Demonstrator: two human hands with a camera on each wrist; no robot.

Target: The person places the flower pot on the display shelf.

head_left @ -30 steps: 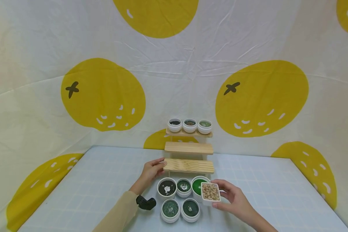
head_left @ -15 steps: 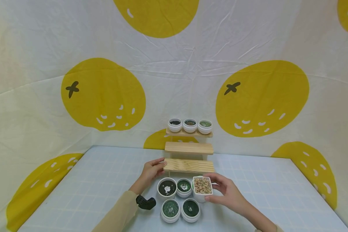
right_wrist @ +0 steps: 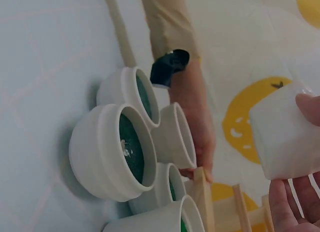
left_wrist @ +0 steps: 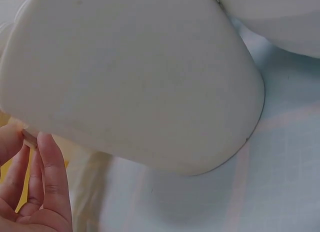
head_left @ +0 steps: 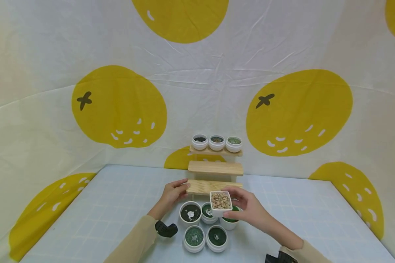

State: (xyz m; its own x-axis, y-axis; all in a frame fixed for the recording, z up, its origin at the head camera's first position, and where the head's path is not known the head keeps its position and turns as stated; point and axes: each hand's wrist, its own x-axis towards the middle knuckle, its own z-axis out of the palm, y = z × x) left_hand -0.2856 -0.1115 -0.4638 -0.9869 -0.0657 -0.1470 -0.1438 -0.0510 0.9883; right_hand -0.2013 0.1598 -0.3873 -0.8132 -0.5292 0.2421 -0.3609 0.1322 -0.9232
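Observation:
My right hand holds a square white pot filled with beige and brown chips, thumb on the near side and fingers behind. It is raised in front of the lowest step and overlaps two round pots in the head view. In the right wrist view the square pot shows its plain white side. The left hand pinches the left end of the lowest board of a three-step wooden stand. The left wrist view shows that hand's fingers at the board's end, beside a large white pot side.
Three small round pots stand on the top step; the middle step is bare. Several white round pots with dark or green contents, such as the front left one, crowd the table before the stand. A fruit-print cloth hangs behind.
My right hand has carried the square pot left and up, from beside the green-filled pot toward the lowest step. The left hand keeps its pinch on the board.

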